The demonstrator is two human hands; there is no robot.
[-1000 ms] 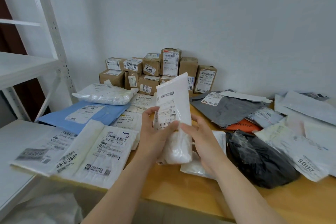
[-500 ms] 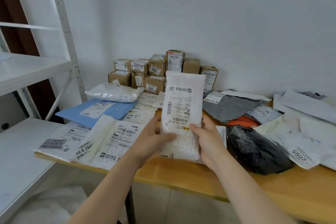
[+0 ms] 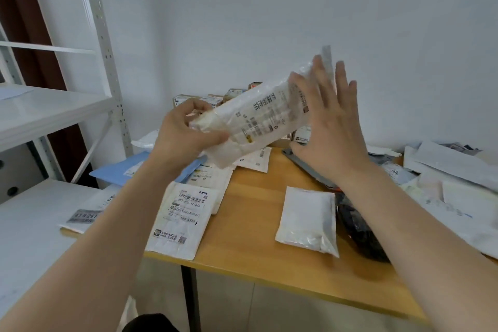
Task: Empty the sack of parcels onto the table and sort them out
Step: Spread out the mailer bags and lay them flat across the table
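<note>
My left hand (image 3: 183, 137) grips the lower end of a white plastic parcel (image 3: 258, 118) with a barcode label, held tilted in the air above the wooden table (image 3: 256, 226). My right hand (image 3: 328, 127) is flat with its fingers spread, its palm against the parcel's upper right end. Below on the table lie a white padded mailer (image 3: 307, 218), a labelled white mailer (image 3: 180, 221), a blue mailer (image 3: 118, 170) and a black bag (image 3: 361, 232). Small cardboard boxes (image 3: 188, 100) are stacked against the wall, mostly hidden behind the parcel.
A white metal shelving unit (image 3: 54, 108) stands at the left, with its lower shelf (image 3: 32, 224) touching the table. More white and grey mailers (image 3: 458, 170) are heaped at the right. The table's near edge (image 3: 296, 286) runs diagonally in front of me.
The parcel went from upright before me to raised and tilted to the right. My right hand let go of its side and opened flat against its end. The camera has tipped down.
</note>
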